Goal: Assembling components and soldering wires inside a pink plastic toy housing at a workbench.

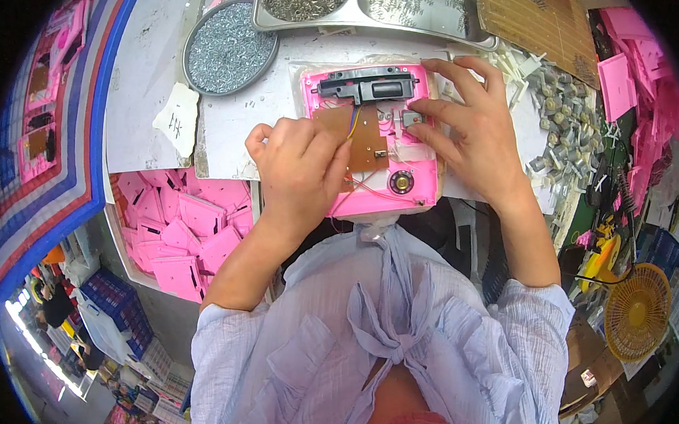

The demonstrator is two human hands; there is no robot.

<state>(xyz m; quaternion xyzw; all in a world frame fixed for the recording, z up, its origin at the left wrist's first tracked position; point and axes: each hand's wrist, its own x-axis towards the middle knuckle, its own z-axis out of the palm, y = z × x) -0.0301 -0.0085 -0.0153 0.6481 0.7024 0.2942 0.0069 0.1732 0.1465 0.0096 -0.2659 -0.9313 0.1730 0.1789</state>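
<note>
A pink plastic housing (425, 187) lies open in front of me at the table's edge. Inside it are a black plastic mechanism (380, 88), a brown circuit board (372, 141), thin coloured wires and a small round speaker (401, 182). My left hand (299, 168) is closed over the board's left part, fingertips pressed together by the wires; what they hold is hidden. At the housing's right side my right hand (474, 127) has its thumb and a finger on either side of a small metal motor (412, 119). Its other fingers reach toward the upper right corner.
A round dish of small screws (231, 49) stands at the upper left, beside a metal tray (372, 26) of small metal parts. Many small motors (563, 124) lie piled at right. Below left, a box holds pink pieces (181, 234). A yellow basket (637, 312) sits at far right.
</note>
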